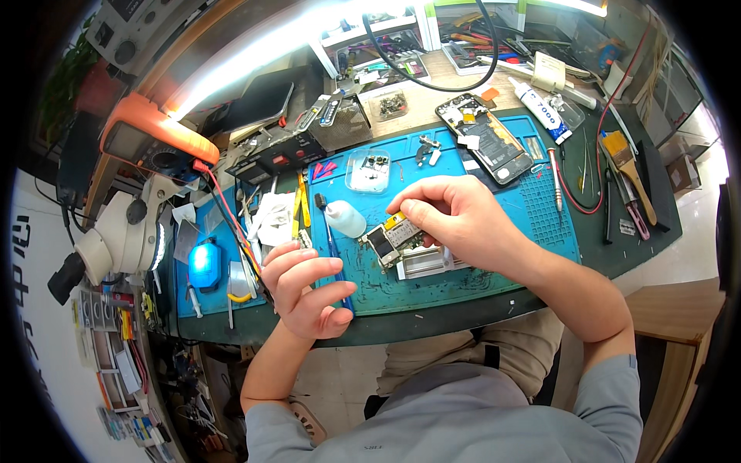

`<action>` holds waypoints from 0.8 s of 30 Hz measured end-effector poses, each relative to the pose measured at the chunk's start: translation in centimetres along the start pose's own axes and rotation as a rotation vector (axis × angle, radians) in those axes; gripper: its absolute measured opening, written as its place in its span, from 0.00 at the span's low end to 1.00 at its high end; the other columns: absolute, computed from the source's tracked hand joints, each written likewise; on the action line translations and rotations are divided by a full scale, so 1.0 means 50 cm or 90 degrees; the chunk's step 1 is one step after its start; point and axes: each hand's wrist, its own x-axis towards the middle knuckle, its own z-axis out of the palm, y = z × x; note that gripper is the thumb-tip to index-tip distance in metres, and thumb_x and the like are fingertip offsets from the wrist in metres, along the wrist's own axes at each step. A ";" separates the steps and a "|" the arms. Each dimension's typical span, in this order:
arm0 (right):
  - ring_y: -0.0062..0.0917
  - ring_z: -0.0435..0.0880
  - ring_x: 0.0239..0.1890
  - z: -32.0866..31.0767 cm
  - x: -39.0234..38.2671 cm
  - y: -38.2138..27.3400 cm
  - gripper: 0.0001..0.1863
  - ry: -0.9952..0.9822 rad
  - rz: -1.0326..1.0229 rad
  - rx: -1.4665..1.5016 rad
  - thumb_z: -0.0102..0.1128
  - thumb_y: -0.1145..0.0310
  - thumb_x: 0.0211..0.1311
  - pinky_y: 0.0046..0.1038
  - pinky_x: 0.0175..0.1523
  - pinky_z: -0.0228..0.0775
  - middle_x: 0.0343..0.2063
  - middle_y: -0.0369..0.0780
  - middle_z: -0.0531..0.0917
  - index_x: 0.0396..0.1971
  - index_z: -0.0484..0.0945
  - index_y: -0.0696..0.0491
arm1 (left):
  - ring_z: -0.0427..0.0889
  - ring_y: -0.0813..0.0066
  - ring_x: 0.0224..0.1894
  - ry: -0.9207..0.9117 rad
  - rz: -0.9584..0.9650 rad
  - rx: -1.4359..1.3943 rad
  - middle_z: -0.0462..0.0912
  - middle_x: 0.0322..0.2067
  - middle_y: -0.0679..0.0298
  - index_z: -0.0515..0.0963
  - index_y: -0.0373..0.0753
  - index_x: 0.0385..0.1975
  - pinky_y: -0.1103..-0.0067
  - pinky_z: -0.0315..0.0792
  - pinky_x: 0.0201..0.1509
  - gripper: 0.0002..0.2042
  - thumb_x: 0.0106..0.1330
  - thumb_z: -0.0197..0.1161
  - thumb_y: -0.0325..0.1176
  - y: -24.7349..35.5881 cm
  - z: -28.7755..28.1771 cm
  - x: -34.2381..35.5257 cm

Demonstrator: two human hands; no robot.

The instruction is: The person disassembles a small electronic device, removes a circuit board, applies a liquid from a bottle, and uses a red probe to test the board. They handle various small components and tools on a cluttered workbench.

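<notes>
Between the thumb and fingers of my right hand (pixel 463 220) is the edge of a phone circuit board (pixel 392 238), with a dark chip area and metal shields. The board is tilted over a silver metal clamp holder (pixel 428 264) on the blue work mat (pixel 494 287). My left hand (pixel 303 291) hangs in the air near the mat's front edge, fingers curved and apart, with nothing in it. Beside the board stands a translucent white bottle (pixel 345 219). A blue-handled brush (pixel 332 247) lies between the bottle and my left hand.
An opened phone (pixel 486 139) lies at the mat's far right, near a glue tube (pixel 542 110). A clear parts box (pixel 368 170) is behind the bottle. An orange multimeter (pixel 154 143) and a microscope (pixel 116 231) stand left. Brushes and tweezers (pixel 629 177) lie right.
</notes>
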 end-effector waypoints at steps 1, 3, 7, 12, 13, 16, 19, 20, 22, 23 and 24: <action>0.08 0.76 0.27 0.000 0.000 0.001 0.12 0.000 -0.001 0.000 0.58 0.66 0.76 0.16 0.32 0.71 0.30 0.30 0.84 0.44 0.85 0.58 | 0.75 0.65 0.52 -0.006 0.001 0.000 0.82 0.46 0.70 0.84 0.52 0.31 0.64 0.71 0.59 0.20 0.75 0.54 0.58 0.000 0.000 0.000; 0.08 0.76 0.28 0.000 0.001 0.003 0.12 0.000 -0.004 0.001 0.58 0.66 0.76 0.16 0.32 0.71 0.30 0.30 0.84 0.44 0.85 0.58 | 0.75 0.65 0.52 -0.009 0.001 -0.001 0.82 0.46 0.69 0.84 0.52 0.32 0.63 0.71 0.60 0.20 0.75 0.54 0.58 0.000 0.000 0.001; 0.07 0.75 0.28 0.000 0.000 0.004 0.12 -0.001 -0.002 -0.001 0.58 0.66 0.76 0.16 0.33 0.71 0.29 0.30 0.83 0.44 0.85 0.58 | 0.75 0.65 0.52 -0.014 0.007 0.001 0.83 0.45 0.69 0.84 0.53 0.32 0.64 0.71 0.59 0.20 0.75 0.53 0.58 -0.001 -0.001 0.003; 0.07 0.75 0.28 0.001 0.002 0.004 0.12 -0.006 0.005 0.004 0.58 0.66 0.76 0.16 0.32 0.71 0.29 0.30 0.83 0.44 0.85 0.59 | 0.74 0.65 0.53 -0.036 0.007 0.006 0.82 0.47 0.69 0.86 0.53 0.37 0.63 0.69 0.61 0.22 0.74 0.52 0.61 0.003 0.001 0.007; 0.07 0.76 0.28 0.002 0.001 0.003 0.12 -0.007 0.005 0.009 0.58 0.66 0.76 0.16 0.32 0.71 0.28 0.30 0.83 0.44 0.85 0.59 | 0.74 0.65 0.53 -0.044 0.003 0.008 0.82 0.48 0.68 0.87 0.53 0.39 0.63 0.68 0.62 0.23 0.74 0.52 0.62 0.005 0.003 0.008; 0.07 0.76 0.28 0.005 -0.001 0.002 0.12 -0.009 0.004 0.020 0.58 0.66 0.76 0.16 0.32 0.72 0.28 0.30 0.82 0.45 0.85 0.59 | 0.72 0.64 0.55 -0.115 -0.005 0.038 0.80 0.51 0.66 0.88 0.53 0.46 0.62 0.63 0.66 0.26 0.73 0.49 0.65 0.013 0.010 0.023; 0.08 0.77 0.28 0.005 0.000 0.009 0.12 -0.014 0.005 0.021 0.58 0.66 0.75 0.16 0.32 0.72 0.27 0.30 0.82 0.45 0.85 0.59 | 0.70 0.62 0.58 -0.161 -0.018 0.032 0.78 0.55 0.62 0.87 0.52 0.51 0.61 0.59 0.68 0.30 0.73 0.47 0.68 0.013 0.011 0.028; 0.08 0.77 0.27 0.005 0.000 0.007 0.12 -0.018 0.009 0.024 0.58 0.66 0.75 0.16 0.32 0.72 0.27 0.30 0.82 0.44 0.85 0.59 | 0.70 0.62 0.58 -0.164 -0.025 0.033 0.78 0.55 0.62 0.86 0.52 0.52 0.61 0.59 0.68 0.31 0.73 0.46 0.68 0.013 0.013 0.029; 0.09 0.76 0.26 0.007 -0.002 0.003 0.12 -0.009 0.012 0.036 0.58 0.67 0.74 0.18 0.31 0.71 0.26 0.31 0.82 0.43 0.85 0.59 | 0.70 0.61 0.59 -0.178 -0.034 0.056 0.77 0.57 0.61 0.86 0.52 0.53 0.61 0.59 0.67 0.31 0.73 0.46 0.68 0.009 0.015 0.031; 0.10 0.75 0.26 0.012 -0.003 0.001 0.12 0.004 0.012 0.045 0.57 0.68 0.73 0.20 0.30 0.69 0.25 0.32 0.82 0.42 0.86 0.60 | 0.70 0.60 0.59 -0.185 -0.039 0.068 0.77 0.57 0.60 0.86 0.52 0.54 0.61 0.59 0.67 0.31 0.73 0.45 0.69 0.008 0.017 0.031; 0.11 0.74 0.25 0.014 -0.003 0.000 0.12 0.018 0.012 0.053 0.57 0.70 0.72 0.22 0.29 0.67 0.23 0.33 0.82 0.41 0.86 0.61 | 0.69 0.60 0.60 -0.184 -0.048 0.068 0.76 0.57 0.60 0.86 0.51 0.54 0.60 0.59 0.67 0.32 0.73 0.45 0.68 0.008 0.019 0.032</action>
